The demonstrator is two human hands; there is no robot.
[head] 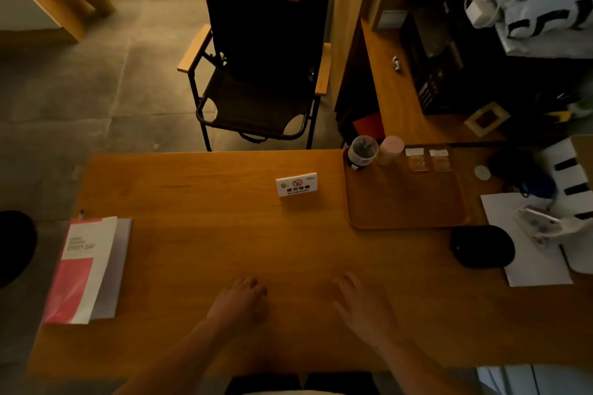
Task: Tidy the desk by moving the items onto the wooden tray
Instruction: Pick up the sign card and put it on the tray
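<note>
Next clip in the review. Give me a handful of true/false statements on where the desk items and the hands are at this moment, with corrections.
1. The white no-smoking sign stands on the wooden tray. False: it stands on the bare desk, left of the tray.
2. A clear jar with a dark lid and a pink-lidded cylinder sit at the tray's far left corner. True.
3. The left hand holds the red and white booklet. False: the hand is empty; the booklet lies at the desk's left edge.
4. The right hand rests empty and open on the desk. True.
5. The black oval pouch lies off the tray. True.

The small sign (296,184) reads "NO SMOKING"; the booklet (86,269) cover reads "EVERY DAY".
</note>
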